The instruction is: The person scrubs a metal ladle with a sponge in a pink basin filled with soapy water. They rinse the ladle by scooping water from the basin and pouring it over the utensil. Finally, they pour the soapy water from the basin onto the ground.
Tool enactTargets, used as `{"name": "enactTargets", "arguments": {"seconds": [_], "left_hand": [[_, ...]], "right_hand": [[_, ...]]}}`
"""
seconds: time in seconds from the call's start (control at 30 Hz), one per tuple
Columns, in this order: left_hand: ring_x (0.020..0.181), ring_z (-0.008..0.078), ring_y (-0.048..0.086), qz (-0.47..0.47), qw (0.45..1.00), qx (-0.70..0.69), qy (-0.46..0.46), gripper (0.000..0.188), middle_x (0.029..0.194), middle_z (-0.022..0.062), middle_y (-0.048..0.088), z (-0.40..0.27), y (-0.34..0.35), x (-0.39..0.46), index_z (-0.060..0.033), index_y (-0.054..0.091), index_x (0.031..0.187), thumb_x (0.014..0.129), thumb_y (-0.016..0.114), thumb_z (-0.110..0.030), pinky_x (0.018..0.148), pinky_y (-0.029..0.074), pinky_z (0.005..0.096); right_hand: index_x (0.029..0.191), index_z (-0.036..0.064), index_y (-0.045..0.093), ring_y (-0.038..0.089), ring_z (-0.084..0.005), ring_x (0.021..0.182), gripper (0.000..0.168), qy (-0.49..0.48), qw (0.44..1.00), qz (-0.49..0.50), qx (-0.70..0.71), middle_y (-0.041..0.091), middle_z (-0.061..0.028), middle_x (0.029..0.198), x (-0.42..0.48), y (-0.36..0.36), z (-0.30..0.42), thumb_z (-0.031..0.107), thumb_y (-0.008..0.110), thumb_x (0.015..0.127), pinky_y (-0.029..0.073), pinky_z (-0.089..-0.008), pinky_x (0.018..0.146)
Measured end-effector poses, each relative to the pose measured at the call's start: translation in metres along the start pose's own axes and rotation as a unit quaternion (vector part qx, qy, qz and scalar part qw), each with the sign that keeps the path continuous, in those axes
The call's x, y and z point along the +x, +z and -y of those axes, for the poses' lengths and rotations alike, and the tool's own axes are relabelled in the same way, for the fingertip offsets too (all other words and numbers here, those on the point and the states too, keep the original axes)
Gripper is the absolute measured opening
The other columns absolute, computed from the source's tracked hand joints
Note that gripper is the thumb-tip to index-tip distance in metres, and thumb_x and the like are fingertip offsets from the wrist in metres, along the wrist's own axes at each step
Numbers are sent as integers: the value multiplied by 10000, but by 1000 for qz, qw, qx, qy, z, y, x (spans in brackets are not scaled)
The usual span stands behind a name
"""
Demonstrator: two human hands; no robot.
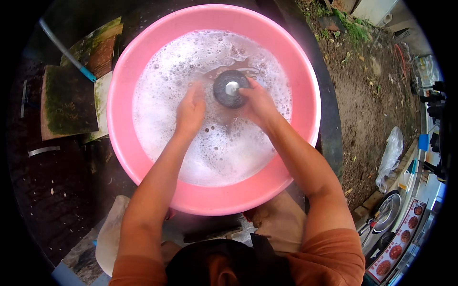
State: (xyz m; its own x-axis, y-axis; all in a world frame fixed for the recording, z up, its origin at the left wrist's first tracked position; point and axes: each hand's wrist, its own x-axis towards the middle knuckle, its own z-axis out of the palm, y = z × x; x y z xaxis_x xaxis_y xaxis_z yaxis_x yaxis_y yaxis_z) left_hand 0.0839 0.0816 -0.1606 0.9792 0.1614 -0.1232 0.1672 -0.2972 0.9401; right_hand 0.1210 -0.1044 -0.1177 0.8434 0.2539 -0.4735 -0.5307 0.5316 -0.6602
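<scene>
A large pink plastic basin [211,198] stands before me, holding water covered with white suds [168,107]. Over the suds, my right hand [260,102] grips the right edge of a small round dark object [224,98] with a shiny metal centre, perhaps a lid with a knob. Its thumb lies near the metal centre, and the other fingers are partly hidden behind the object. Just left of it is my left hand [192,111], apart from the object. Motion blurs its fingertips, and whether they hold anything is unclear.
Mossy boards [69,103] and a grey hose with a teal end [68,53] lie left of the basin. To the right are bare soil [368,100], a clear plastic bag [390,157], a metal pan [388,212] and a printed food banner [397,243].
</scene>
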Motion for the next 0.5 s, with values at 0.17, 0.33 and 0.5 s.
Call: {"name": "enactTargets", "arguments": {"seconds": [0.17, 0.33, 0.5], "left_hand": [[927, 236, 639, 52, 994, 86, -38, 327, 1000, 150, 665, -1, 6, -20, -44, 605, 1147, 855, 521, -166, 809, 480, 328], [848, 224, 653, 29, 996, 85, -24, 309, 933, 143, 679, 10, 9, -34, -42, 619, 1124, 860, 533, -177, 772, 491, 322], [677, 186, 605, 46, 994, 76, -63, 247, 782, 106, 657, -9, -1, -44, -19, 648, 1028, 861, 559, -178, 688, 492, 303]], "right_hand": [[1288, -21, 377, 601, -265, 969, 512, -106, 943, -277, -150, 531, -188, 1138, 45, -59, -22, -54, 514, 796, 550, -348, 778], [1307, 11, 364, 635, -257, 808, 577, -138, 931, -213, -262, 549, -194, 1070, 61, -32, -68, -20, 592, 778, 555, -327, 606], [1339, 45, 352, 648, -254, 775, 589, -161, 940, -233, -188, 559, -211, 1111, 68, -53, -18, -7, 577, 798, 542, -332, 549]]}}
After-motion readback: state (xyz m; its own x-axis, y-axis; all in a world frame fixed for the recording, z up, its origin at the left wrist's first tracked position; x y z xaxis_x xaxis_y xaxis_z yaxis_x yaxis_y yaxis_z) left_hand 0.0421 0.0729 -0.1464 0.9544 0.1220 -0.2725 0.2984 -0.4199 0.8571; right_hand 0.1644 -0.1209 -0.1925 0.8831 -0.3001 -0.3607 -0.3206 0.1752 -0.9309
